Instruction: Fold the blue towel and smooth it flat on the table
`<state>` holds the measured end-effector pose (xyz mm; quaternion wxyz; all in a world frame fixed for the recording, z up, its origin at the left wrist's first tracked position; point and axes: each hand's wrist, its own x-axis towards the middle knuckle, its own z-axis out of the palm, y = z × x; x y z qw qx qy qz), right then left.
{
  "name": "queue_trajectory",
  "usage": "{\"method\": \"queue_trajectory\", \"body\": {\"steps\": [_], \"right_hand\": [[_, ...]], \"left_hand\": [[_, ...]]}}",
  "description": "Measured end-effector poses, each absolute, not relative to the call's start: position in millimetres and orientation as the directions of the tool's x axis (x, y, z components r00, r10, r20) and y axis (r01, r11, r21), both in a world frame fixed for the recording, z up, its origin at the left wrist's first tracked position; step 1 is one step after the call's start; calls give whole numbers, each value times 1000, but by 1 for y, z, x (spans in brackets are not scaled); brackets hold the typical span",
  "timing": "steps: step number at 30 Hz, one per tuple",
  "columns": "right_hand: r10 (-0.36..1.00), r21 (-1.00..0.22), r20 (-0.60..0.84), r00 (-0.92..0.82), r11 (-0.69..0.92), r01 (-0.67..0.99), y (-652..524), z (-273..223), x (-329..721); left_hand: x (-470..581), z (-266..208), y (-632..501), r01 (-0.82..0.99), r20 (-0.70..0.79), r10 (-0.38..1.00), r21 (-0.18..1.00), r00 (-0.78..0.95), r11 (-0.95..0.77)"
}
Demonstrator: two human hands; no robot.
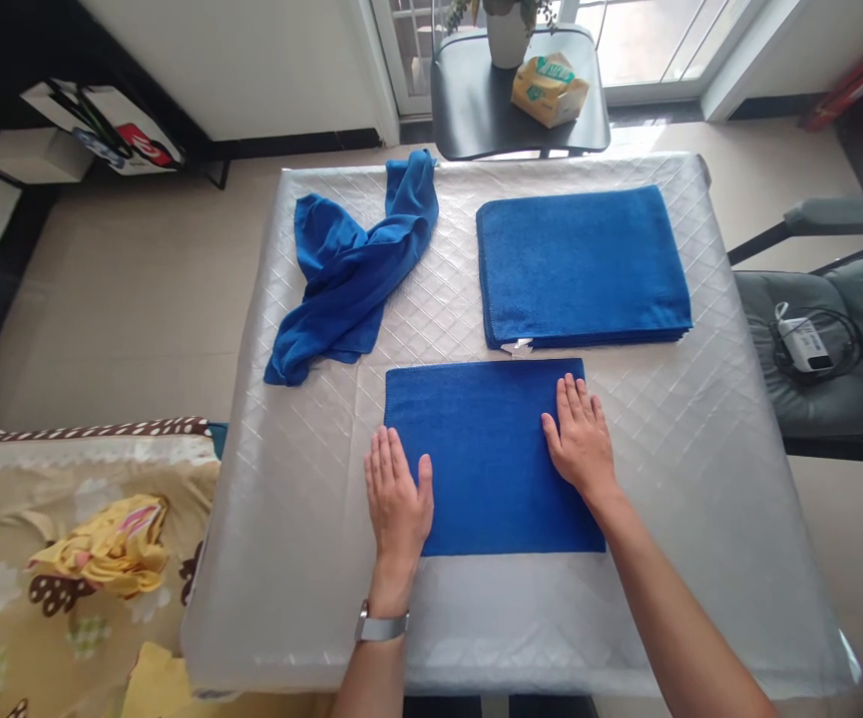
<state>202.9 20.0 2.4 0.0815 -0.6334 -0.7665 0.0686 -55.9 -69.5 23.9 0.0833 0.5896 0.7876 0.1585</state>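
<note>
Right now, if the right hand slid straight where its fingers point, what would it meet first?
Past the blue cloth partly under it, the right hand would probably meet the stack of blue cloths.

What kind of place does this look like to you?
Probably a room in someone's home, though which room is unclear: there's a patterned fabric cover at the left, a potted plant and a padded grey armchair.

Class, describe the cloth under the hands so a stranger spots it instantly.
On the silvery table, look nearest the wearer. A blue cloth lies flat there, left hand and right hand at its sides, unlike the crumpled cloth and thicker stack beyond.
</note>
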Motion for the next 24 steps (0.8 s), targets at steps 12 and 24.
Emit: {"method": "queue_trajectory", "body": {"steps": [12, 24], "right_hand": [[966, -191, 24, -257, 257, 947, 17, 0, 211], [982, -251, 41, -187, 191, 949, 19, 2, 205]], "left_hand": [[92, 36, 15, 867, 93, 965, 424, 245, -261], [53, 21, -6, 951, -12, 995, 295, 104, -96]]}}
